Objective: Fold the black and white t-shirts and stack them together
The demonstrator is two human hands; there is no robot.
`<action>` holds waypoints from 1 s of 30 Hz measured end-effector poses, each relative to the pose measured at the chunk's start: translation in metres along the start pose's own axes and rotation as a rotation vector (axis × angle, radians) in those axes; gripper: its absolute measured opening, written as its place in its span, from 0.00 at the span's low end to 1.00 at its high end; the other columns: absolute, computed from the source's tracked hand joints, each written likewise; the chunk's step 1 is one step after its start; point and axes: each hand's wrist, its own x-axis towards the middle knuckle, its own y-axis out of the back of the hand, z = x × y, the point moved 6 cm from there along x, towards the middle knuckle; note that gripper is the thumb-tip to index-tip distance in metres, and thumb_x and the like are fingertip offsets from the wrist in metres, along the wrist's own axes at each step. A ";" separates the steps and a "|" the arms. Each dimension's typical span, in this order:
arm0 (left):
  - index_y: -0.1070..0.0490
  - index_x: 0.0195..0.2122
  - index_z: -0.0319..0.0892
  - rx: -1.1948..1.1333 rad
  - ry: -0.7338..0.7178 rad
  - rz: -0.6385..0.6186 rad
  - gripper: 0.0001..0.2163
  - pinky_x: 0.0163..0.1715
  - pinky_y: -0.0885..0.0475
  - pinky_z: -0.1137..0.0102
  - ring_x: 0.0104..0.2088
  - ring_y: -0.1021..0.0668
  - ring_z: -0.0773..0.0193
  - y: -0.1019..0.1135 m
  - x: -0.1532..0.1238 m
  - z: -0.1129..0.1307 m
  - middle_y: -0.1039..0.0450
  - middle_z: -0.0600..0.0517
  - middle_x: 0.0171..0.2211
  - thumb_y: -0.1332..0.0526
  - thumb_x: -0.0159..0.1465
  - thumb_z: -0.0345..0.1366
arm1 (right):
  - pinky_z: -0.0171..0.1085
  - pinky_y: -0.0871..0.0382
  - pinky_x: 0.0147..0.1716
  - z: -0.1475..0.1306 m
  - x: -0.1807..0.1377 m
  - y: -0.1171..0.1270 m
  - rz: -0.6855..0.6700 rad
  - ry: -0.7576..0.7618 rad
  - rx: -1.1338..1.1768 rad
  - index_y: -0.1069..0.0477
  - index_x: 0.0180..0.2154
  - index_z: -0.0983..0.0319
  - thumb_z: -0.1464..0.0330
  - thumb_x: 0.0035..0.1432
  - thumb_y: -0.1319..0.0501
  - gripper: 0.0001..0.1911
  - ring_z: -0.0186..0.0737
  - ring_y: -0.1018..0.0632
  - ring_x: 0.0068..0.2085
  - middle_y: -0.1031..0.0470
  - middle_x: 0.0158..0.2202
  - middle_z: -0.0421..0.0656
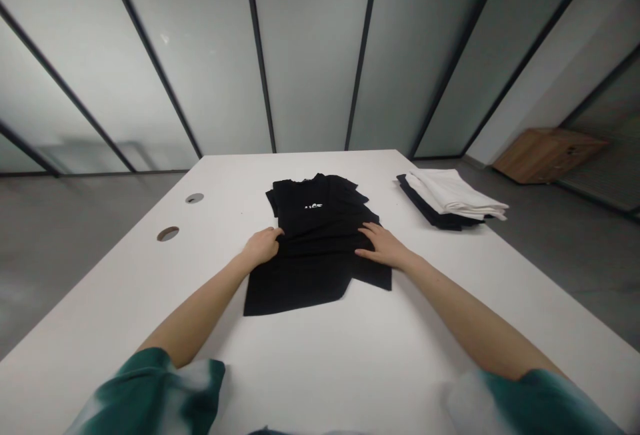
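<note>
A black T-shirt with a small white print on its chest lies on the white table, collar at the far end. Its lower part is creased, and the hem nearest me is uneven. At the left edge of the shirt, my left hand has its fingers closed on the fabric; the fingertips are partly hidden. My right hand rests on the shirt's right side, fingers apart and lying over the cloth.
On the table's right side sits a stack of folded white cloth on folded black cloth. Two round holes pierce the white table at the left. A wooden cabinet stands on the floor beyond, near frosted panels.
</note>
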 end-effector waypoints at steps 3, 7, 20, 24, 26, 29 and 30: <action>0.22 0.40 0.43 -0.161 -0.195 -0.306 0.13 0.44 0.28 0.67 0.42 0.20 0.57 0.004 -0.004 0.011 0.20 0.48 0.38 0.45 0.59 0.32 | 0.47 0.33 0.50 -0.011 -0.006 0.021 -0.091 0.036 0.027 0.22 0.44 0.61 0.46 0.64 0.50 0.30 0.52 0.23 0.48 0.21 0.46 0.51; 0.22 0.35 0.41 -0.313 -0.217 -0.363 0.14 0.36 0.28 0.69 0.33 0.21 0.59 0.020 0.002 0.015 0.22 0.50 0.28 0.46 0.62 0.42 | 0.40 0.32 0.36 -0.011 -0.003 0.037 -0.176 -0.082 0.088 0.22 0.31 0.60 0.48 0.66 0.53 0.30 0.45 0.22 0.32 0.22 0.28 0.45; 0.45 0.68 0.41 0.081 0.166 0.027 0.35 0.63 0.46 0.48 0.69 0.46 0.41 -0.022 0.051 -0.009 0.52 0.39 0.71 0.56 0.67 0.58 | 0.49 0.37 0.55 -0.019 0.013 0.005 -0.035 -0.205 -0.266 0.31 0.58 0.65 0.58 0.68 0.53 0.26 0.55 0.29 0.59 0.31 0.61 0.56; 0.44 0.68 0.41 0.027 0.017 0.040 0.34 0.65 0.48 0.50 0.69 0.46 0.44 -0.025 0.064 -0.012 0.51 0.41 0.71 0.53 0.67 0.58 | 0.48 0.35 0.49 -0.049 -0.008 0.020 -0.122 -0.127 -0.359 0.22 0.43 0.67 0.58 0.66 0.49 0.23 0.55 0.22 0.46 0.21 0.43 0.57; 0.41 0.66 0.41 -0.007 -0.064 0.064 0.33 0.65 0.47 0.51 0.69 0.44 0.46 -0.026 0.069 -0.012 0.48 0.42 0.70 0.50 0.66 0.56 | 0.46 0.34 0.45 -0.052 -0.014 0.028 -0.189 -0.096 -0.310 0.21 0.39 0.64 0.56 0.65 0.48 0.23 0.53 0.20 0.42 0.19 0.38 0.55; 0.38 0.64 0.39 -0.087 -0.085 0.229 0.30 0.65 0.44 0.57 0.67 0.39 0.50 -0.020 0.072 -0.015 0.42 0.42 0.67 0.46 0.65 0.52 | 0.40 0.33 0.40 -0.028 -0.005 0.040 -0.196 -0.152 -0.136 0.21 0.41 0.58 0.53 0.65 0.49 0.22 0.49 0.20 0.41 0.18 0.39 0.48; 0.37 0.63 0.38 -0.120 -0.023 0.316 0.28 0.64 0.43 0.58 0.65 0.37 0.51 -0.016 0.072 -0.021 0.39 0.41 0.65 0.47 0.66 0.50 | 0.39 0.33 0.39 -0.013 0.002 0.045 -0.159 -0.208 -0.087 0.21 0.44 0.57 0.54 0.65 0.49 0.22 0.48 0.20 0.42 0.19 0.41 0.47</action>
